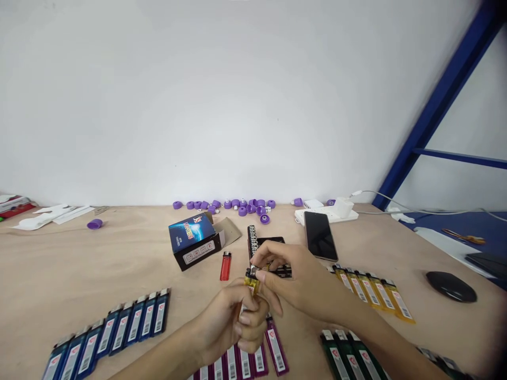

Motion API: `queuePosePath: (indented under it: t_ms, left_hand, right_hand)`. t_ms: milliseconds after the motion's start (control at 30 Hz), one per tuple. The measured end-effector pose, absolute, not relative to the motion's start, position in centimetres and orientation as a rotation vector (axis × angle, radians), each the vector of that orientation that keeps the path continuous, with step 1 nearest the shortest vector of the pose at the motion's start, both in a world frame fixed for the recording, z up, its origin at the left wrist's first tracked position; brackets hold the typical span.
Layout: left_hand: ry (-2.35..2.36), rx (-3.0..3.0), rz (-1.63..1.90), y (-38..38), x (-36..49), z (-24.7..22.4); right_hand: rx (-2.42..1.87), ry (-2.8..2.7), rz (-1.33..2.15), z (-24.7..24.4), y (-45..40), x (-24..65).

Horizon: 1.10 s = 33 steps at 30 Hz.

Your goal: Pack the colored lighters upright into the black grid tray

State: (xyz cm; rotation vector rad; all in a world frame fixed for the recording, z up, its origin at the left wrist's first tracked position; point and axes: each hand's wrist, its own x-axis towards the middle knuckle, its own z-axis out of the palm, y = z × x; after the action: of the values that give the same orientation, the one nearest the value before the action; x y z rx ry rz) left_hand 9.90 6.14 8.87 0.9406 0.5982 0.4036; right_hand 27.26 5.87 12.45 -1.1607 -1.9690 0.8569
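While the left hand (237,316) wraps its fingers around the body of a yellow disposable lighter (251,284), the right hand (295,272) appears to pinch the metal hood (254,270) between thumb and index fingertip. The lighter stands roughly upright between the two hands, above the table (134,253), its top showing over the left fist and its lower part mostly hidden.

It should be light and stiff, with a smooth plastic shell that may slip in dry fingers and could crack under a hard squeeze. The flat sides of the body look the best place for a firm hold; the small hood calls for a gentler fingertip pinch.

Beyond the fingers lies a spiral-bound notebook (252,237), partly covered by the right hand. To their left are a red disposable lighter (225,266) and, farther out, an opened cardboard box (194,232). Purple lighters (276,351) lie below the left fingers, and a row of yellow lighters (371,291) sits to the right.
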Motion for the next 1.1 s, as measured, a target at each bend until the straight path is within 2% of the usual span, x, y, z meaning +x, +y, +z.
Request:
queuePosePath:
  t_ms: [267,433,533,700,1100]
  left_hand:
    - [0.585,0.964,0.516,6.2,10.0,8.1]
    - [0.883,1.595,0.742,7.0,9.7,7.4]
    - [0.979,1.825,0.661,7.5,9.6,6.4]
    - [1.027,2.002,0.415,8.2,9.4,5.2]
    - [1.024,2.188,0.401,8.0,9.3,5.7]
  right_hand:
    - [-1.144,-1.903,0.978,12.3,7.0,28.1]
    - [-1.292,-1.554,0.636,12.0,9.3,31.0]
    - [-1.433,-1.595,0.451,10.7,10.3,31.4]
    - [-1.483,-1.765,0.417,8.1,10.9,30.0]
    - [-1.384,-2.108,0.465,6.8,10.8,29.8]
